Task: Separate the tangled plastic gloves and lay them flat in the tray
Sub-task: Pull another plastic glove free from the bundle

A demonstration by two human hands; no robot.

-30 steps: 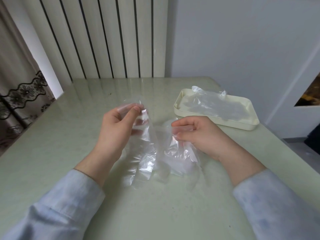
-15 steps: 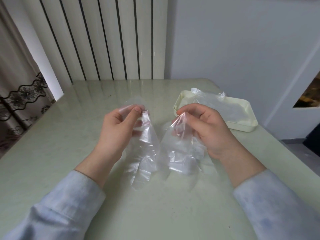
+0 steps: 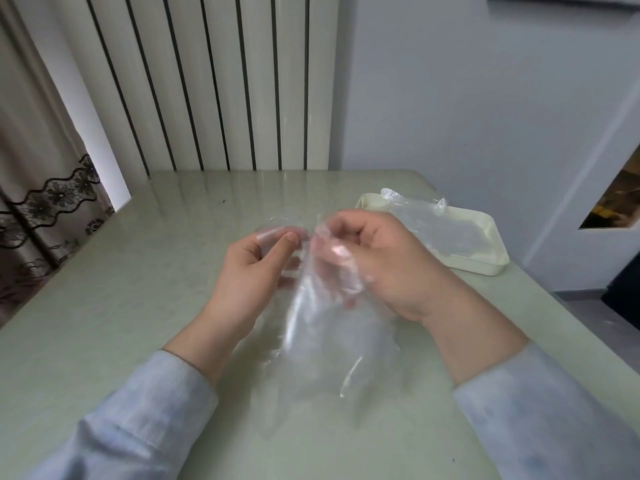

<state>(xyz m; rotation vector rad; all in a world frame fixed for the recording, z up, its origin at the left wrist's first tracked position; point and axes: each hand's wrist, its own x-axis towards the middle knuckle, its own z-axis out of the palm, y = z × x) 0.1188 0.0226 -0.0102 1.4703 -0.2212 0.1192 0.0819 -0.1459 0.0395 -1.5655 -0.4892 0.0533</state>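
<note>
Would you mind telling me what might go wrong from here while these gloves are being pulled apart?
The film could tear: the left hand and right hand both pinch the clear plastic gloves close together at the top, so a sharp pull would concentrate there. The hanging layers overlap and may cling, dragging both gloves along. Placing the next one could ruffle the laid glove in the tray, whose far edge sticks up.
</note>
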